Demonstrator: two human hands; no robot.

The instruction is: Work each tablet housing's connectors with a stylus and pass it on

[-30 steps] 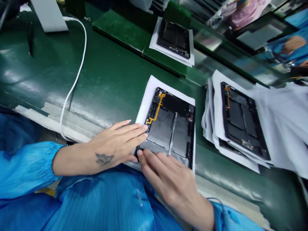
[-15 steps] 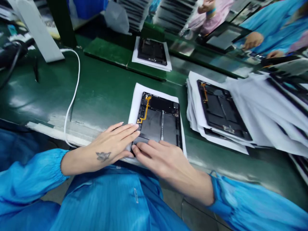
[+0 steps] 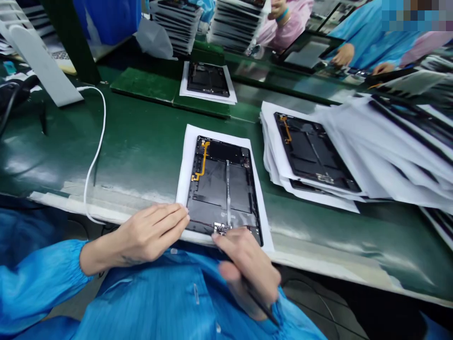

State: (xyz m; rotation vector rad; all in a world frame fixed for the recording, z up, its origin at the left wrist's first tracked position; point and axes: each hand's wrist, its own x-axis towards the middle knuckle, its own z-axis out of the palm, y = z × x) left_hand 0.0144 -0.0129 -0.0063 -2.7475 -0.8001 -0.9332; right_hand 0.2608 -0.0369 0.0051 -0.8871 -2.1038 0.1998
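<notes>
An opened tablet housing [image 3: 212,189], with black battery cells, an orange flex cable [image 3: 204,163] and a grey strip down its middle, lies on a white sheet [image 3: 183,160] at the bench's front edge. My left hand [image 3: 152,231] rests at the housing's lower left side, fingers stretched out and side by side, with nothing seen in it. Slightly blurred, my right hand [image 3: 247,264] closes around a thin black tool [image 3: 260,302] whose kind I cannot make out. Its fingertips are at a small circuit board [image 3: 221,228] on the housing's lower edge.
At right, another opened tablet [image 3: 314,151] tops a stack of white sheets [image 3: 375,146]. A further one [image 3: 208,79] sits behind on a green board [image 3: 148,87]. A white cable [image 3: 95,165] loops at left beside a stand [image 3: 46,66]. Co-workers' hands [image 3: 343,55] show across the bench.
My right hand has shifted from the housing's lower left to the small board, and the black tool now shows. My left hand has slid down and left. The camera view has shifted slightly.
</notes>
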